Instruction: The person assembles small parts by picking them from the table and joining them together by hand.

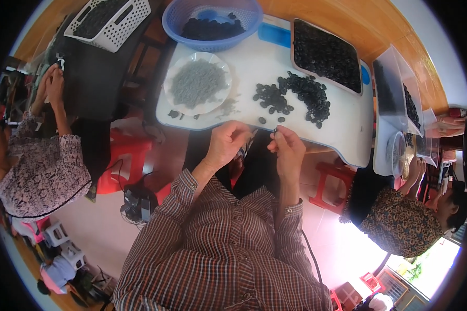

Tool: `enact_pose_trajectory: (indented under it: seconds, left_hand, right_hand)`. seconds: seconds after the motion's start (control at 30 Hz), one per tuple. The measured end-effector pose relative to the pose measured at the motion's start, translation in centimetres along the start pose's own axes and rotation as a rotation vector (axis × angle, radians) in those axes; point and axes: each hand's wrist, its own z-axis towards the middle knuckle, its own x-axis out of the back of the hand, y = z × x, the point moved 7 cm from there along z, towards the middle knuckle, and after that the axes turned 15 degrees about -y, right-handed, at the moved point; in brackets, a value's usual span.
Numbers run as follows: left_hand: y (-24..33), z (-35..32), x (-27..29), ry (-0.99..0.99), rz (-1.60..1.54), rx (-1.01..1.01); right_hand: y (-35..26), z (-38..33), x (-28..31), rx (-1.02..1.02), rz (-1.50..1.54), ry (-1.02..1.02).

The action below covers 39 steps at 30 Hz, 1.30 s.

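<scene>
Just off the table's near edge, my left hand [228, 141] is closed in a pinch; whatever lies between its fingertips is too small to make out. To its right, my right hand [288, 149] pinches a small black piece [276, 130] between thumb and forefinger. Beyond my hands, small black oval pieces [311, 98] lie loose on the white table [244, 65] in a curved heap, with a smaller group [271, 97] beside it. Left of these stands a white scalloped plate [169, 93] heaped with fine grey bits [198, 83]. A few dark scraps [174, 113] lie by its near rim.
A blue basket [171, 32] with dark pieces stands at the far left, and a tray [327, 49] full of black ovals at the far right. People work at tables on both sides. Red stools [127, 155] stand left and right; a small fan-like device [137, 202] is at lower left.
</scene>
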Motion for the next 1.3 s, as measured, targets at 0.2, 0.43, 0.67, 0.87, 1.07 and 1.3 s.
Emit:
enact_pose_trajectory:
  seconds: [0.2, 0.43, 0.67, 0.87, 1.07, 1.3]
  left_hand:
    - [0.3, -0.4, -0.7, -0.085, -0.432, 0.110]
    - [0.3, -1.3, -1.2, -0.101, -0.616, 0.188]
    - [0.4, -1.7, -1.5, -0.144, -0.800, 0.150]
    - [1.1, -2.1, -1.2, -0.116, -0.790, 0.121]
    - [1.9, -2.1, -0.8, -0.072, -0.732, 0.087]
    - [1.9, -2.1, -0.8, -0.077, -0.742, 0.058]
  right_hand:
    - [-0.7, -1.7, -2.4, -0.043, 0.082, -0.088]
    - [-1.2, -2.8, -4.7, -0.033, 0.097, -0.154]
    - [-0.9, -3.1, -5.4, 0.011, 0.107, -0.182]
    - [-1.7, -3.4, -6.0, 0.022, 0.035, -0.145]
    - [-1.8, -3.6, -5.9, 0.045, 0.011, -0.119]
    - [-2.0, -3.8, -6.0, 0.060, -0.025, -0.109]
